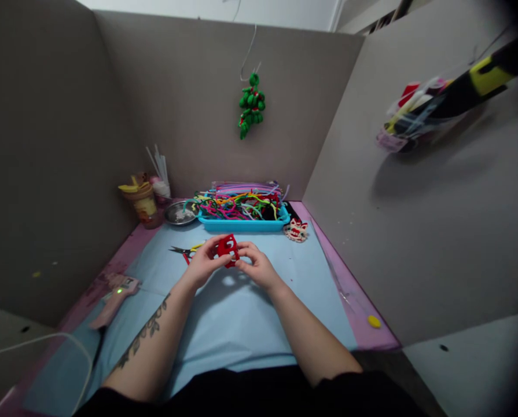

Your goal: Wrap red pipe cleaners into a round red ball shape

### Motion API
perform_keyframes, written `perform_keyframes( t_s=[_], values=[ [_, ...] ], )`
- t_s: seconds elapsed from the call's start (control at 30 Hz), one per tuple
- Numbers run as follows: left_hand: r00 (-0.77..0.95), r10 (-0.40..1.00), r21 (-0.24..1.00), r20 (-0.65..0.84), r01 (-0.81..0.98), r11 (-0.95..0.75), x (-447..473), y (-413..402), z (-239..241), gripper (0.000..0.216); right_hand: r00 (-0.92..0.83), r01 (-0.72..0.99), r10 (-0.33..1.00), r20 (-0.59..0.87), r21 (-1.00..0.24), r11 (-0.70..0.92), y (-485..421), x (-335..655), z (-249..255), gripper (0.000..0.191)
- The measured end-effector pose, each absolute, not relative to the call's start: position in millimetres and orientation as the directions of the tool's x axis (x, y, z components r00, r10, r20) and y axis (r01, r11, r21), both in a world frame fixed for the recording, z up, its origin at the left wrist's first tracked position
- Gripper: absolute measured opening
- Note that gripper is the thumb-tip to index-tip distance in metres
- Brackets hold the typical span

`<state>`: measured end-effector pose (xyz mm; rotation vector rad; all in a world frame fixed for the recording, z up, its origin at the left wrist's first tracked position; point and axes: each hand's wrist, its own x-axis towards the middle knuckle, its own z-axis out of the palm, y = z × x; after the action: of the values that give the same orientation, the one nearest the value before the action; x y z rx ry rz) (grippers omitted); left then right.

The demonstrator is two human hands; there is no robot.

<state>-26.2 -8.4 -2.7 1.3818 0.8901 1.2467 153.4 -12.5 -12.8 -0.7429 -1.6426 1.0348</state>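
Observation:
Between both hands, above the blue cloth (pixel 259 324), is a small red fuzzy piece (pixel 227 248) with openings in it, seemingly bent from pipe cleaner. My left hand (pixel 205 262) pinches its left side with thumb and fingers. On its right edge, the thumb and fingertips of my right hand (pixel 256 265) close as well. Just left of my left hand lie scissors (pixel 179 250), with yellow handles partly hidden behind the hand. A red strip or handle rests beside them; its kind is unclear.
A blue tray (pixel 245 226) of colourful pipe cleaners stands at the back. Beside it are a metal dish (pixel 181 214) and a cream-and-red decorated piece (pixel 296 230). A pink glue gun (pixel 116 298) lies left. Grey panels enclose the table; a green pipe-cleaner ornament (pixel 252 105) hangs behind.

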Motion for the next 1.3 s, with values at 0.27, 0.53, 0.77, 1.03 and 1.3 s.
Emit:
perform_keyframes(
  t_s=[0.27, 0.53, 0.77, 1.03, 1.3],
  values=[
    [0.256, 0.935, 0.966, 0.245, 0.013, -0.257, -20, -13, -1, 0.062, -0.157, -0.056, 0.904, 0.397, -0.918, 0.393, -14, 150, -12, 0.018],
    [0.291, 0.917, 0.954, 0.274, 0.041, -0.298, -21, -13, -3, 0.073, -0.186, -0.105, 0.908, 0.376, -0.926, 0.362, -12, 150, -18, 0.013],
    [0.311, 0.846, 0.810, 0.432, 0.279, -0.516, -20, -13, -6, 0.072, -0.184, -0.116, 0.904, 0.387, -0.921, 0.371, -12, 151, -16, 0.027],
    [0.385, 0.780, 0.717, 0.493, 0.328, -0.615, -21, -13, -7, 0.078, -0.059, -0.149, 0.942, 0.329, -0.936, 0.318, -10, 147, -17, 0.019],
    [0.136, 0.991, 0.955, 0.003, -0.295, 0.038, -24, -4, -7, 0.070, -0.164, -0.757, 0.984, -0.071, -0.630, -0.171, 6, 154, -22, 0.012]
  ],
)
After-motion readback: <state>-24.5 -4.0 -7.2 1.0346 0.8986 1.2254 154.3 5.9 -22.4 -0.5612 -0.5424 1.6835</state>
